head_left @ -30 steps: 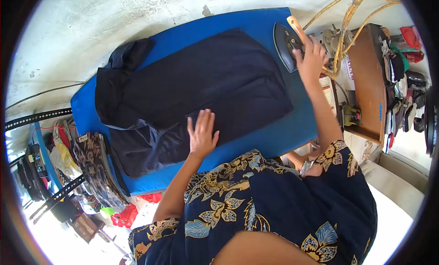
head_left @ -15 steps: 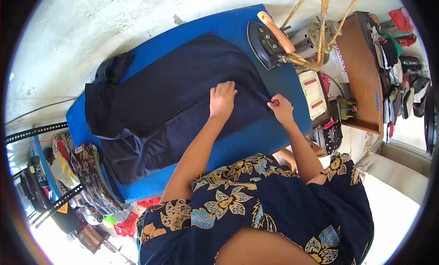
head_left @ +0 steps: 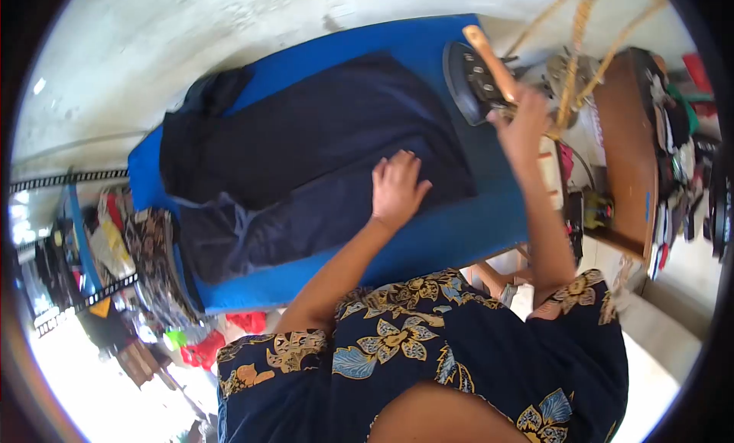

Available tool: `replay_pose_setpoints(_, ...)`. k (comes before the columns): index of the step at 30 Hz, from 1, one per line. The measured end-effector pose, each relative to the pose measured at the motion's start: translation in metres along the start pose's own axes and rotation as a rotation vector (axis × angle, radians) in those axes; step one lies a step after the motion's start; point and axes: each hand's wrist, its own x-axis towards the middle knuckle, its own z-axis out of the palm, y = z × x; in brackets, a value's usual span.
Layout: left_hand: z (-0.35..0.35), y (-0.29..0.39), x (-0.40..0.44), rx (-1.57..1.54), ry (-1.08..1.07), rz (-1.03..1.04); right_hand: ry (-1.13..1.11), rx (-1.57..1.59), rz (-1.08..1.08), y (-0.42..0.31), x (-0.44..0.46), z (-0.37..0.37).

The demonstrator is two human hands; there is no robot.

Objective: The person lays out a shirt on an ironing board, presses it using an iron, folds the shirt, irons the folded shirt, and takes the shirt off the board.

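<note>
A dark navy garment [head_left: 306, 145] is spread over the blue ironing surface [head_left: 497, 221], with some folds at its left end. My left hand [head_left: 397, 191] lies on the garment's right half, palm down and fingers apart. At the upper right stands a dark iron [head_left: 468, 80] with a light wooden handle [head_left: 489, 61]. My right hand [head_left: 526, 126] is at the lower end of that handle, smeared by motion. Whether its fingers close on the handle cannot be made out.
Yellowish cords [head_left: 577, 57] hang down behind the iron. To the right are a brown wooden cabinet [head_left: 627, 152] and piled clothes [head_left: 677, 152]. Folded garments [head_left: 157, 252] hang or lie at the left edge, beside a perforated metal bar [head_left: 92, 298]. A wall runs along the back.
My right hand has let go of the garment's right edge and moved up to the iron's handle. My left hand has flattened with its fingers spread. The view has shifted slightly.
</note>
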Motion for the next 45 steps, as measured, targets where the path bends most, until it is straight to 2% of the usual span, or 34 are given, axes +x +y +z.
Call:
replay_pose_setpoints(2, 0.009, 0.002, -0.027, 0.127, -0.196, 0.005, -0.03, -0.056, 0.028, 0.026, 0.053, 0.035)
replay_pose_setpoints(4, 0.004, 0.006, -0.027, 0.163, -0.298, -0.001, -0.232, 0.172, 0.18, 0.036, 0.08, 0.072)
replay_pose_setpoints(6, 0.011, 0.003, -0.032, 0.149, -0.231, 0.058, -0.088, 0.08, 0.146, 0.036, 0.086, 0.081)
replay_pose_setpoints(8, 0.005, 0.0, -0.041, 0.12, -0.254, 0.171, -0.635, 0.668, 0.553, 0.075, 0.111, 0.108)
replay_pose_setpoints(10, -0.011, -0.007, -0.063, 0.022, -0.194, 0.299, -0.739, 0.993, 0.691, 0.034, 0.108, 0.066)
replay_pose_setpoints(11, -0.03, -0.018, -0.072, 0.039, -0.169, 0.284, -0.666, 1.031, 0.72, -0.006, 0.097, 0.044)
replay_pose_setpoints(13, -0.078, -0.046, -0.112, -0.052, -0.141, 0.067, -0.741, 0.762, 0.684, -0.024, 0.085, 0.025)
replay_pose_setpoints(15, -0.134, -0.1, -0.163, -0.029, 0.031, -0.183, -0.881, 0.705, 0.462, -0.082, 0.05, -0.019)
replay_pose_setpoints(16, -0.153, -0.128, -0.197, 0.104, 0.162, -0.303, -0.916, 0.686, 0.349, -0.114, 0.026, -0.031)
replay_pose_setpoints(17, -0.169, -0.162, -0.231, 0.2, 0.197, -0.386, -0.948, 0.661, 0.239, -0.146, 0.004, -0.043)
replay_pose_setpoints(18, -0.19, -0.186, -0.258, 0.292, 0.192, -0.459, -0.87, 0.627, -0.035, -0.172, -0.023, -0.044)
replay_pose_setpoints(19, -0.208, -0.207, -0.278, 0.38, 0.095, -0.576, -0.782, 0.583, -0.303, -0.197, -0.052, -0.036)
replay_pose_setpoints(21, -0.223, -0.252, -0.317, 0.418, -0.03, -0.559, -1.014, 0.325, -0.377, -0.256, -0.099, -0.025)
replay_pose_setpoints(22, -0.23, -0.257, -0.32, 0.381, -0.029, -0.518, -1.024, 0.144, -0.408, -0.288, -0.127, -0.017)
replay_pose_setpoints(23, -0.232, -0.257, -0.325, 0.358, -0.024, -0.491, -0.975, 0.215, -0.436, -0.305, -0.147, -0.013)
replay_pose_setpoints(24, -0.23, -0.259, -0.326, 0.399, -0.049, -0.523, -0.982, 0.28, -0.348, -0.313, -0.15, -0.016)
replay_pose_setpoints(26, -0.224, -0.261, -0.324, 0.436, -0.076, -0.539, -0.938, 0.307, -0.186, -0.302, -0.147, -0.017)
replay_pose_setpoints(28, -0.222, -0.267, -0.323, 0.415, -0.079, -0.543, -0.727, 0.392, -0.069, -0.273, -0.139, -0.004)
replay_pose_setpoints(31, -0.226, -0.263, -0.323, 0.379, -0.074, -0.512, -0.715, 0.503, 0.312, -0.2, -0.111, -0.001)
replay_pose_setpoints(33, -0.23, -0.264, -0.326, 0.387, -0.049, -0.495, -0.631, 0.591, 0.53, -0.152, -0.094, -0.008)
replay_pose_setpoints(35, -0.226, -0.264, -0.324, 0.419, -0.084, -0.532, -0.601, 0.442, 0.552, -0.099, -0.071, -0.003)
replay_pose_setpoints(39, -0.229, -0.258, -0.316, 0.426, -0.101, -0.562, -0.627, 0.421, 0.52, -0.035, -0.006, 0.017)
replay_pose_setpoints(42, -0.231, -0.254, -0.309, 0.413, -0.136, -0.66, -0.598, 0.459, 0.521, 0.006, 0.052, 0.064)
replay_pose_setpoints(43, -0.231, -0.254, -0.305, 0.363, -0.126, -0.751, -0.585, 0.468, 0.555, -0.003, 0.072, 0.06)
replay_pose_setpoints(44, -0.229, -0.253, -0.297, 0.316, -0.105, -0.845, -0.555, 0.678, 0.639, 0.003, 0.087, 0.075)
replay_pose_setpoints(45, -0.224, -0.251, -0.291, 0.404, -0.008, -0.867, -0.611, 0.197, 0.551, -0.043, 0.105, 0.043)
